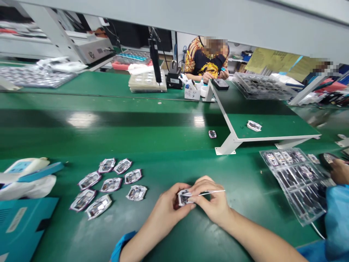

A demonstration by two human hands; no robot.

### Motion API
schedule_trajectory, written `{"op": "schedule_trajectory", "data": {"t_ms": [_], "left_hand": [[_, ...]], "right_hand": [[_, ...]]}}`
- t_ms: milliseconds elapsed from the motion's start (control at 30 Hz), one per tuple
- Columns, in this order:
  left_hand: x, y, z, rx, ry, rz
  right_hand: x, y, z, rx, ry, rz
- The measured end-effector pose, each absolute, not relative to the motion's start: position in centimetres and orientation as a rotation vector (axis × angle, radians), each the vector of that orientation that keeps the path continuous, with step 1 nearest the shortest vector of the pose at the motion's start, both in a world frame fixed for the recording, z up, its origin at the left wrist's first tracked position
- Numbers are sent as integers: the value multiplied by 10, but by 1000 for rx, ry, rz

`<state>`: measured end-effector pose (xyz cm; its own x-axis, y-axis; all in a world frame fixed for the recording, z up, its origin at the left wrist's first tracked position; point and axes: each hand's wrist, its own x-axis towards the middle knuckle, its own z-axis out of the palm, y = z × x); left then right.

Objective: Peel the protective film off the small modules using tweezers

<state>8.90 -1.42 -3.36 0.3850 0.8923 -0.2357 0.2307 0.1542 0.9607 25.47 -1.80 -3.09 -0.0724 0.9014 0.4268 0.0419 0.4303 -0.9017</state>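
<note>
the casing (pixel 182 198) sits between the two hands, with its open face up. the left hand (pixel 167 204) cradles it from the left, fingers behind the left edge and thumb along the near edge. the right hand (pixel 211 200) comes in from the right, pinching white tweezers (pixel 216 191) between thumb and fingers.

the relation that counts is tweezers to casing: the tweezers lie almost level, their long axis running right to left, tips toward the casing's face and back end sticking out past the right fingers. those fingers overlap the casing's right side, so its long axis is hard to judge, and i cannot tell whether the tips touch anything inside. the left hand has the fuller hold on the casing; the right is just as close, but mainly holds the tool.

eight loose casings (pixel 111 185) lie left of the left hand, mostly farther forward, the nearest just beside it. a clear tray (pixel 293 206) lies well to the right of the right hand, and a green stand (pixel 283 127) is ahead and to the right.
</note>
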Motion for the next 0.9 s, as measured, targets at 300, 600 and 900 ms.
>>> {"op": "schedule_trajectory", "data": {"t_ms": [300,600,900], "left_hand": [[86,-11,-42,1093,1006,760],[85,-16,-25,961,1102,729],[86,-14,-29,1168,1109,769]], "right_hand": [[260,-16,-34,-1077,-1120,1181],[259,-12,-37,-1051,-1039,1337],[259,-9,-35,-1141,-861,1394]]}}
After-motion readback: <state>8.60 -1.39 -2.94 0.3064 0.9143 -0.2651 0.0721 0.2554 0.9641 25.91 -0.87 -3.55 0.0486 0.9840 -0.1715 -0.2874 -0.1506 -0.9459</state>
